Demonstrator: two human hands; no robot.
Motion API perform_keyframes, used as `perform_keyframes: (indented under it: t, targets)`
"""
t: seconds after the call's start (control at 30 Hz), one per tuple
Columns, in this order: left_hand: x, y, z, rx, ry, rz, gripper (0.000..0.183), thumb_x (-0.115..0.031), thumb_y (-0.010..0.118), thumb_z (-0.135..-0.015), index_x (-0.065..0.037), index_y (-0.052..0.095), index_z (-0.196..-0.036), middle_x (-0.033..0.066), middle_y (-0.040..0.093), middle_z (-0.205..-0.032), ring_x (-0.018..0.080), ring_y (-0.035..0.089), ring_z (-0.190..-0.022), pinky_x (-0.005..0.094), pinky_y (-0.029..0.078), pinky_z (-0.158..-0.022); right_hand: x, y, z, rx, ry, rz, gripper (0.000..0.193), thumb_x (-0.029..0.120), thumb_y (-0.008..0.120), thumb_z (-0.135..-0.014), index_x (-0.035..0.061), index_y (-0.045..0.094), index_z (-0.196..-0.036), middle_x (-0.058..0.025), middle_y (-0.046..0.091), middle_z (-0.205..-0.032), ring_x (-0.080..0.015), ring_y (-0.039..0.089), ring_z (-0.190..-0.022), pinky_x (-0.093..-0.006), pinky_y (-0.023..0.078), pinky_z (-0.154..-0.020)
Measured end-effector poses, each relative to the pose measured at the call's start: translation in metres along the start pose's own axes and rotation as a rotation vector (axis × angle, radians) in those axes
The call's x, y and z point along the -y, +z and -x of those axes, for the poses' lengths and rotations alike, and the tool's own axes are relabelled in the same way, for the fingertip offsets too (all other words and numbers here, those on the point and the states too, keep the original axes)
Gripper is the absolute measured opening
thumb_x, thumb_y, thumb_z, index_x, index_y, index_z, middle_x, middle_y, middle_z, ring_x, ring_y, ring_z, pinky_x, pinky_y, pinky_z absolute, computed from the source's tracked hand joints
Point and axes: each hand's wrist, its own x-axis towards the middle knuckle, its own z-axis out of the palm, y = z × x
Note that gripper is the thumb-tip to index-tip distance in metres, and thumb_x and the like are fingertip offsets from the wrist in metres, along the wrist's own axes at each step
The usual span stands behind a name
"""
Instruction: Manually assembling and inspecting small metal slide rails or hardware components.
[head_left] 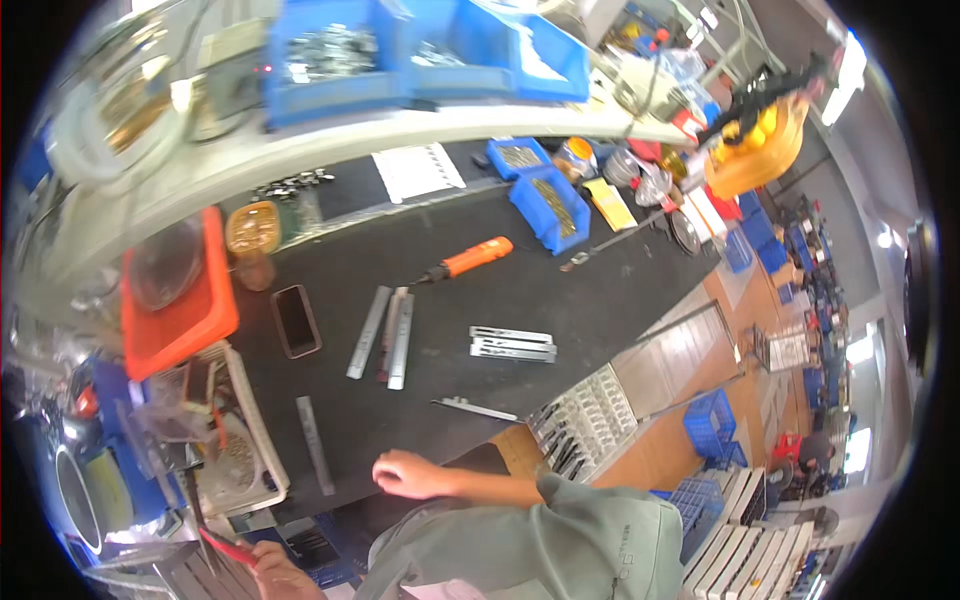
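At the lower left, my left hand (278, 572) is closed around a red-handled tool (228, 547), whose dark metal end points up toward the white bin. Blur hides its exact kind. My right hand (404, 474) is over the table's near edge with its fingers curled in, and no object shows in it. A single metal slide rail (315, 446) lies to its left, and a thin metal strip (474, 408) lies to its right. Farther in, several long rails (369, 332) lie side by side near an orange power screwdriver (478, 257). Short slide rails (513, 346) are grouped to the right.
A phone (296, 321) lies on the black table mat. Along the left stand an orange tray (226, 300) and a white bin (262, 455) of parts. Small blue bins (540, 236) sit at the back, below a shelf (440, 122) with larger blue bins.
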Motion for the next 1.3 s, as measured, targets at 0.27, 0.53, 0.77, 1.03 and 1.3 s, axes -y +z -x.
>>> perform_keyframes:
  t: [0.27,0.53,0.77,1.03,1.3]
  targets:
    - [0.115,-0.082,0.003,0.333,-0.868,0.730,0.049,-0.008,0.059,-0.096,0.003,0.045,-0.142,0.0148,0.062,-0.122,0.0234,0.070,-0.098,0.0289,0.061,-0.086,-0.090,0.041,0.122,0.384,0.513,0.078,0.026,0.023,0.058,-0.095,0.0045,0.070,-0.110,-0.0195,0.072,-0.107,-0.0376,0.070,-0.101,-0.0490,0.054,-0.086]
    - [0.168,-0.037,0.036,0.692,-1.051,0.507,0.085,-0.004,0.055,-0.096,-0.021,0.012,-0.167,0.0138,0.053,-0.135,0.0216,0.068,-0.086,0.0294,0.056,-0.065,-0.232,0.159,0.087,-0.101,0.501,0.487,0.036,0.025,0.058,-0.096,0.0016,0.067,-0.122,-0.0242,0.067,-0.124,-0.0440,0.063,-0.116,-0.0509,0.053,-0.094]
    - [0.191,-0.041,0.046,0.652,-1.170,0.516,0.069,-0.002,0.060,-0.089,-0.013,0.041,-0.155,0.0153,0.043,-0.104,0.0241,0.053,-0.068,0.0342,0.047,-0.057,-0.233,0.068,0.053,-0.128,0.364,0.506,0.037,0.026,0.058,-0.097,0.0026,0.067,-0.124,-0.0246,0.066,-0.126,-0.0434,0.061,-0.120,-0.0498,0.051,-0.098]
    - [0.219,-0.070,0.038,0.517,-0.890,0.378,0.052,-0.023,0.073,-0.090,-0.013,0.048,-0.135,0.0075,0.047,-0.095,0.0201,0.054,-0.075,0.0365,0.049,-0.062,-0.255,0.045,0.082,-0.088,0.201,0.500,0.039,0.028,0.058,-0.097,0.0036,0.066,-0.127,-0.0250,0.066,-0.128,-0.0427,0.059,-0.124,-0.0485,0.048,-0.102]
    - [0.256,-0.081,0.025,0.516,-0.431,0.071,0.051,-0.020,0.070,-0.084,-0.005,0.047,-0.127,0.0113,0.054,-0.099,0.0212,0.059,-0.073,0.0391,0.052,-0.063,-0.271,-0.021,0.165,0.296,0.104,0.514,0.041,0.029,0.059,-0.097,0.0047,0.066,-0.130,-0.0254,0.065,-0.130,-0.0421,0.057,-0.128,-0.0472,0.046,-0.107]
